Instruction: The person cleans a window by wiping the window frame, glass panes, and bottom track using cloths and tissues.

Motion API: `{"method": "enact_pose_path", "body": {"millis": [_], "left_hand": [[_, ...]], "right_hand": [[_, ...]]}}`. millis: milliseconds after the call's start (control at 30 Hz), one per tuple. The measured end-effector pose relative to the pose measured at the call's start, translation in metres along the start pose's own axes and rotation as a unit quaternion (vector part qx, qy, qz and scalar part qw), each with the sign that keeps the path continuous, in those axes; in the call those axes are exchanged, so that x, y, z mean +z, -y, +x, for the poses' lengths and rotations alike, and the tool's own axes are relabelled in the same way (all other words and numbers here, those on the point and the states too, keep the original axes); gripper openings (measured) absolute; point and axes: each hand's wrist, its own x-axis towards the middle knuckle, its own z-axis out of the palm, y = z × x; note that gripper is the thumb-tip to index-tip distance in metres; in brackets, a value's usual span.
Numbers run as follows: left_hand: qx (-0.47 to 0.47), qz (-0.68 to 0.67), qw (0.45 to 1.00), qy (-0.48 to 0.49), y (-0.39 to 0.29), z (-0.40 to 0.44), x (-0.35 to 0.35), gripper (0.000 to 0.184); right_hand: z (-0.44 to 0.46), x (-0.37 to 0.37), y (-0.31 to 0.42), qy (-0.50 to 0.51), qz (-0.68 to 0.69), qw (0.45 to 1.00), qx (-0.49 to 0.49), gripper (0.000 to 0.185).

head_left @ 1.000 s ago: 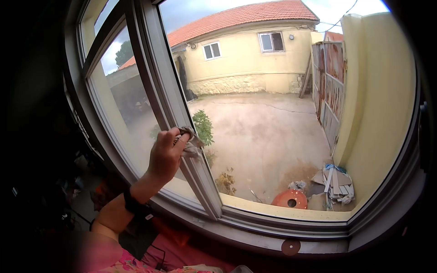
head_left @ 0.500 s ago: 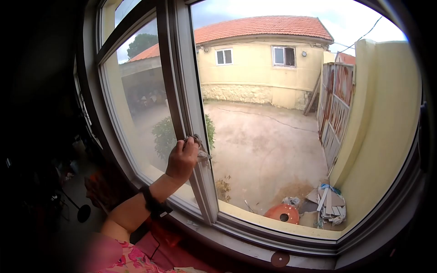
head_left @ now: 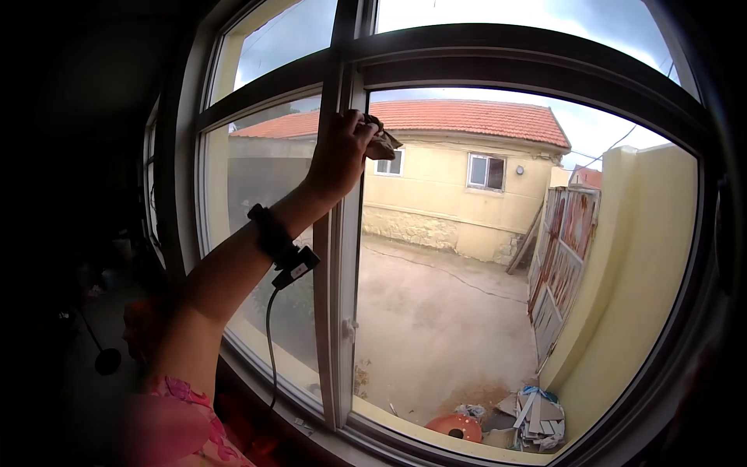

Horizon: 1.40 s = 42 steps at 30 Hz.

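Note:
My left hand is raised high on the window, its fingers closed round a crumpled brownish cloth. The cloth bunches past my fingertips, against the upright frame and the edge of the right pane. Round my wrist is a black band with a small box, from which a cable hangs down. A small window latch shows on the upright, well below the hand. My right hand is out of view.
A dark crossbar runs above the hand. Small scraps lie on the sill at the bottom. Beyond the glass are a yard, a tiled-roof building, a rusty gate and piled debris.
My left hand has moved up along the upright with the cloth, from around latch height to near the crossbar. The view has tilted upward, showing the upper panes.

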Motion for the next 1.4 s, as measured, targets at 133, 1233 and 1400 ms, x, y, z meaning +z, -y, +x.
{"method": "enact_pose_path", "body": {"millis": [133, 1233, 1400], "left_hand": [[-0.025, -0.042, 0.998, -0.029, 0.058, 0.08, 0.029, 0.008], [-0.303, -0.55, 0.772, -0.101, -0.019, 0.059, 0.052, 0.023], [-0.183, -0.024, 0.982, 0.04, -0.043, -0.025, 0.074, 0.02]], "right_hand": [[-0.005, 0.008, -0.004, 0.005, 0.068, 0.998, 0.017, 0.035], [-0.026, 0.033, -0.015, 0.022, 0.189, 0.979, 0.072, 0.043], [-0.038, 0.049, -0.016, 0.008, 0.269, 0.954, 0.129, 0.043]]}}
